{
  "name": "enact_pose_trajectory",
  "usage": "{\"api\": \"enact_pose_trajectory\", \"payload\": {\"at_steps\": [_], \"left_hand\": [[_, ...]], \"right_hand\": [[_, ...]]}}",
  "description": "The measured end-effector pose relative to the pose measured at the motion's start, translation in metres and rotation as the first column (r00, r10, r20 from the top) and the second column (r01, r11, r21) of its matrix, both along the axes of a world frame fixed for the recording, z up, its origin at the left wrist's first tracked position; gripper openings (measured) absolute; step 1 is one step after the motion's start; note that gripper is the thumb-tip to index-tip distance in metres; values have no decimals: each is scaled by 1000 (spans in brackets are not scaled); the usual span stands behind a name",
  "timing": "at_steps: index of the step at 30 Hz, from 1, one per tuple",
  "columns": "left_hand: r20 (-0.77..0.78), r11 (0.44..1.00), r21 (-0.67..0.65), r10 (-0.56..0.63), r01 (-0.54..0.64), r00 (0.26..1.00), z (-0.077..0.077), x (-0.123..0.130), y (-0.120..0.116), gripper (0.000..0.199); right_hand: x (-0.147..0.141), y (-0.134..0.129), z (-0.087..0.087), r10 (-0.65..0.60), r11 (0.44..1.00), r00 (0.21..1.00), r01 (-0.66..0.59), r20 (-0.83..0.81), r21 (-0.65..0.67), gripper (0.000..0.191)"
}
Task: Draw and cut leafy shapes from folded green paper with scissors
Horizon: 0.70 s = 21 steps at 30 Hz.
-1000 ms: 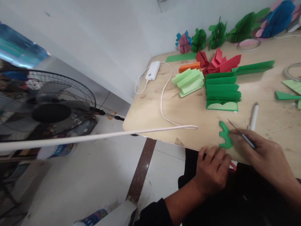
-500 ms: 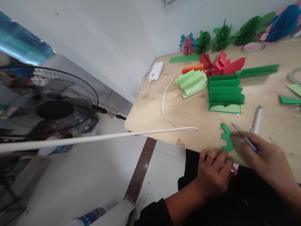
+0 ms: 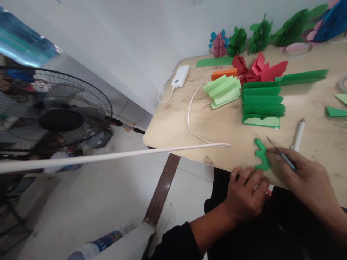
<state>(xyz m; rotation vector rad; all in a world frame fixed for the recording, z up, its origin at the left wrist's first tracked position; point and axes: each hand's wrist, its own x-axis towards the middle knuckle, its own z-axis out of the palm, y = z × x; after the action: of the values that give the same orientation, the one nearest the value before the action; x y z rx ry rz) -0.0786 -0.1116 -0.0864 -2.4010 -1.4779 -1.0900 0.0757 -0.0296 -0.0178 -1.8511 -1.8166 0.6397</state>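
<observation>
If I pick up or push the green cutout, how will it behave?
The green cutout looks like paper, so it is probably light. Its narrow, curved sections may bend if pinched. Lying flat on the table, it should slide rather than tip.

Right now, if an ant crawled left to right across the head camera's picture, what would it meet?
Fan, white box, pale green paper, green cutout, white tool, green scrap.

Cutout [image 3: 262, 156] on table [image 3: 173, 126], probable pen [image 3: 299, 134] right
</observation>
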Motion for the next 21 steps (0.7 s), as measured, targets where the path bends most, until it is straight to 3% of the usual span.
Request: {"api": "enact_pose_trajectory", "payload": {"at_steps": [6, 13, 18, 21], "left_hand": [[-66, 998, -70, -2, -3, 998, 0, 0, -1, 26], [24, 1000, 8, 0, -1, 1000, 3, -1, 2, 27], [-52, 992, -121, -26, 20, 998, 6, 0, -1, 27], [17, 988, -149, -33, 36, 999, 12, -1, -1, 25]], "right_hand": [[2, -2, -2, 3, 999, 999, -4, 36, 33, 61], [-3, -10, 1, 42, 999, 999, -43, 32, 30, 53], [-4, -9, -6, 86, 996, 996, -86, 5, -7, 50], [-4, -8, -7, 97, 995, 995, -97, 21, -6, 49]]}}
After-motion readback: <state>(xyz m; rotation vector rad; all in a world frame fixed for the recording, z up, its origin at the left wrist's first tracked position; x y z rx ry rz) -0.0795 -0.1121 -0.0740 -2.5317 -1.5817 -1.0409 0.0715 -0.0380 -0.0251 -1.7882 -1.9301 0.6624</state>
